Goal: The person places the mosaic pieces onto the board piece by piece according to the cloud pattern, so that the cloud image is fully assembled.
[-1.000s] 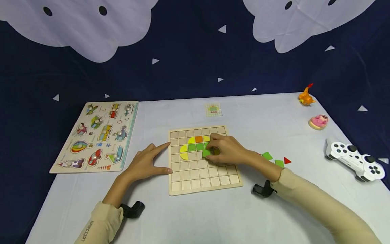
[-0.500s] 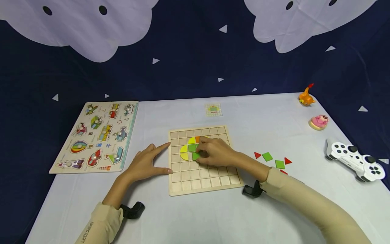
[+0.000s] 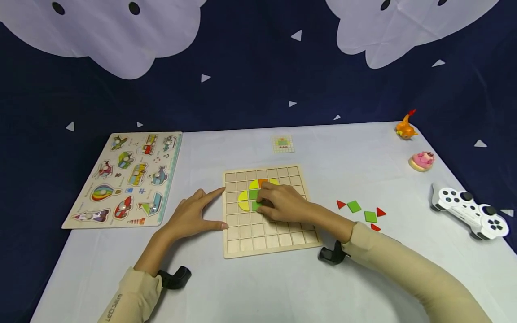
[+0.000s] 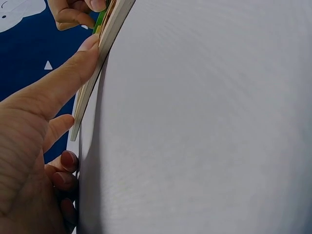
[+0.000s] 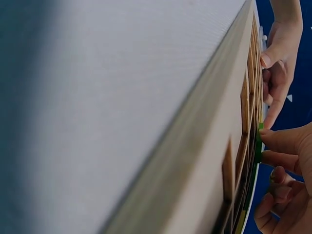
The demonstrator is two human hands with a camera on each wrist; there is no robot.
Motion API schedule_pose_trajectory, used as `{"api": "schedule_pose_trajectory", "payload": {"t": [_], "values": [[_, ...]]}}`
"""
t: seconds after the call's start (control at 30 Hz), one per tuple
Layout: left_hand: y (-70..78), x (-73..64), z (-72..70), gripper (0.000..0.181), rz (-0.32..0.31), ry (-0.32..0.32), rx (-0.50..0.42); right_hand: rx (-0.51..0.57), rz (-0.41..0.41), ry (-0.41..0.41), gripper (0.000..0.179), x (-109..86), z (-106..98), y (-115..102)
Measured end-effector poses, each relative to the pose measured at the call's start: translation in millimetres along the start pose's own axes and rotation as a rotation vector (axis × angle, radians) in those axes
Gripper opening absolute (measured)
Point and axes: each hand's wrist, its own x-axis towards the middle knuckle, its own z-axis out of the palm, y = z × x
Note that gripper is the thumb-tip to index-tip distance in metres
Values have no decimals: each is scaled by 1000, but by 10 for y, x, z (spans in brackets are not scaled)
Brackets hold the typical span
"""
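A wooden grid board [image 3: 262, 243] lies in the middle of the table. My right hand [image 3: 286, 204] is over it, thumb and fingertips pinching a green square tile [image 3: 256, 206] at a cell below another green square [image 3: 254, 194]. In the right wrist view that green tile [image 5: 260, 141] shows at the fingertips, low against the board. Yellow rounded pieces [image 3: 243, 201] and an orange square [image 3: 262, 182] sit in nearby cells; my right hand hides part of the pattern. With thumb and index finger stretched apart, my left hand [image 3: 190, 217] touches the board's left edge.
Loose green squares [image 3: 370, 216] and red triangles [image 3: 381, 211] lie right of the board. Behind it is a small pattern card [image 3: 283, 144]. A picture puzzle [image 3: 125, 179] lies at left; a white game controller [image 3: 468, 211], a pink figure [image 3: 422, 161] and an orange figure [image 3: 405, 128] stand right.
My right hand has moved left across the board with the green square tile, then stayed almost in place over the last half second. The left hand keeps its position at the edge.
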Motion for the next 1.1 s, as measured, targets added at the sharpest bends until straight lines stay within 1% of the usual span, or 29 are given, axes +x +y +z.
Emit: {"api": "schedule_pose_trajectory", "payload": {"t": [0.17,0.43,0.53,0.67,0.77,0.9,0.97,1.1], "values": [[10,0,-7,100,5,1,-2,-5,21,-5,16,10,-1,-23],[18,1,-4,100,2,-7,-4,21,60,-43,16,28,1,-29],[11,-5,1,100,1,-3,-4,22,61,-47,16,33,4,-32],[-3,-16,19,100,-3,-3,-5,0,54,-45,23,14,-10,-49],[-9,-19,35,100,-2,-5,-5,-15,54,-20,29,-38,-48,-54],[-5,-15,40,100,0,2,-6,-23,73,20,31,-167,-148,-12],[-3,-16,35,100,-1,4,-4,-25,95,29,31,-253,-208,37],[-6,-16,26,100,-2,5,4,-22,167,39,30,-426,-314,146]]}}
